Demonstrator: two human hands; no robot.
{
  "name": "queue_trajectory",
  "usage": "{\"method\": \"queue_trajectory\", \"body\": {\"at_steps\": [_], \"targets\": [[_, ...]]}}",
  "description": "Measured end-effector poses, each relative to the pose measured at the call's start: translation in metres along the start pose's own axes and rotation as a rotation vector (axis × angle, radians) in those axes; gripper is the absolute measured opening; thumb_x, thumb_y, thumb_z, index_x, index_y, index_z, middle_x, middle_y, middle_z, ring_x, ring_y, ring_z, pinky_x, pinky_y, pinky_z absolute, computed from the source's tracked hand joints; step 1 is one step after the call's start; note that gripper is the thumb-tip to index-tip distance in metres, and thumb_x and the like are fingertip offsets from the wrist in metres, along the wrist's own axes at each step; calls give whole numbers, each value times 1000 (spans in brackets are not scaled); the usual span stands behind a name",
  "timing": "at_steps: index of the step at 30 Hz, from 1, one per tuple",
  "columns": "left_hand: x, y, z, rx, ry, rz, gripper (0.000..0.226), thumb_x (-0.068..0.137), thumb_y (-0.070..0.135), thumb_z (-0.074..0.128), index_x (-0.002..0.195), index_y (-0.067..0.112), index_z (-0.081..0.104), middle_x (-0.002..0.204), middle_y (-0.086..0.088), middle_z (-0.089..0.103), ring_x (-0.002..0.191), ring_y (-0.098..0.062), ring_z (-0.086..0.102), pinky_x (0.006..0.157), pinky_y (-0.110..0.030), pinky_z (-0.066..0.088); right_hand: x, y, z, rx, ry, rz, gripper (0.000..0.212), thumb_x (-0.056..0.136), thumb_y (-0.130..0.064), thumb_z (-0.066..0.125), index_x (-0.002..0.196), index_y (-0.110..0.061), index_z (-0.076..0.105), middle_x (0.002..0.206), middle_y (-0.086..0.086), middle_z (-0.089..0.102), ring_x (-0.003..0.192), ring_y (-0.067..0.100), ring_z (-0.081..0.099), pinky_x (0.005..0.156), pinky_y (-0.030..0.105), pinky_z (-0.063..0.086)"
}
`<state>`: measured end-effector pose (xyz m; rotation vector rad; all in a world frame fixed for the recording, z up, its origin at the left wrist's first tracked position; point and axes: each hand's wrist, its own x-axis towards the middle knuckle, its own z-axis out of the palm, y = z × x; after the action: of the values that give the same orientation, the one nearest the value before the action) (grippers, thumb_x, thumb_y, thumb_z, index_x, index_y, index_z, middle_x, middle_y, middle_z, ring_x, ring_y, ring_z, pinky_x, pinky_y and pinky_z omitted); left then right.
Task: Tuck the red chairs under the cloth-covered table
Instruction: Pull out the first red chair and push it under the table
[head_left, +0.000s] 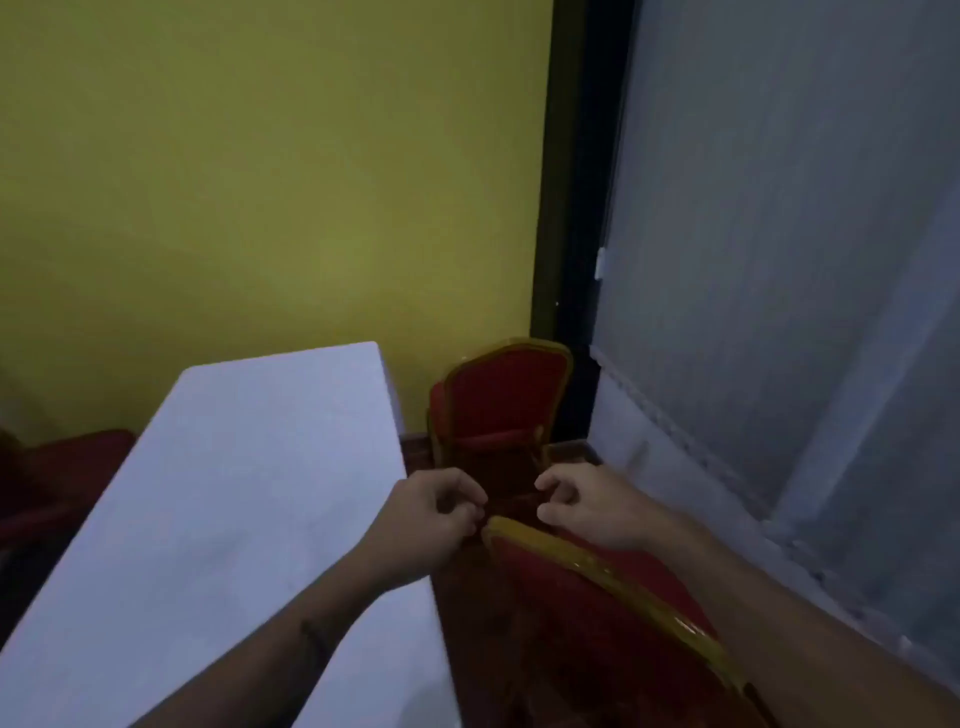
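Both hands — left hand, right hand — hover half-curled, grasping nothing, over the near chair backrest at lower centre, poised to push it tableward.

A yellow wall fills the upper left of the view, plain and evenly lit, dimmer toward its edges. At its right end a dark vertical frame runs from the top down to the floor. Beyond the frame hangs a grey curtain, its folds falling at a slant across the right side. A small white fitting sits at the curtain's left edge, touching the dark frame. Low down, a strip of brown wooden floor shows at the foot of the frame and wall, mostly in shadow.
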<state>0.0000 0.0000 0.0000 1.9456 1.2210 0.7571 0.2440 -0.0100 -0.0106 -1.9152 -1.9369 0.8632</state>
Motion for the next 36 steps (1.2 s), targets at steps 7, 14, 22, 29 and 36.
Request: {"method": "queue_trajectory", "body": {"at_steps": [7, 14, 22, 29, 36], "targets": [[22, -6, 84, 49, -144, 17, 16, 88, 14, 64, 91, 27, 73, 81, 2, 75, 74, -11, 70, 60, -27, 55, -26, 74, 14, -61, -40, 176, 61, 84, -57, 66, 140, -35, 60, 133, -5, 64, 115, 15, 63, 99, 37, 54], [48, -3, 140, 190, -233, 68, 30, 89, 9, 64, 117, 19, 69, 110, 9, 66, 98, 0, 60, 80, 9, 30, -36, 120, 25, -43, -128, 169, 36, 84, -45, 72, 119, -39, 66, 104, -10, 68, 93, 11, 68, 84, 36, 58], [76, 5, 171, 654, -681, -2, 64, 70, 29, 51, 134, 31, 57, 128, 5, 57, 122, -17, 47, 109, -46, 27, -33, 151, 51, -130, -149, 103, 69, 83, -23, 65, 149, -32, 45, 134, 3, 65, 122, 32, 62, 99, 41, 53], [89, 9, 189, 875, -599, 31, 33, 78, 13, 58, 107, 24, 71, 95, 4, 69, 95, -19, 63, 102, -44, 46, -31, 152, 47, -165, -159, 61, 70, 85, -19, 60, 152, -32, 45, 137, 11, 64, 124, 39, 60, 101, 46, 51], [76, 12, 192, 938, -549, 45, 19, 83, 19, 58, 99, 18, 68, 92, -2, 67, 91, -25, 64, 87, -41, 48, -35, 146, 44, -133, -222, 92, 77, 87, -6, 60, 156, -35, 42, 133, 12, 64, 116, 36, 64, 87, 36, 55]]}}
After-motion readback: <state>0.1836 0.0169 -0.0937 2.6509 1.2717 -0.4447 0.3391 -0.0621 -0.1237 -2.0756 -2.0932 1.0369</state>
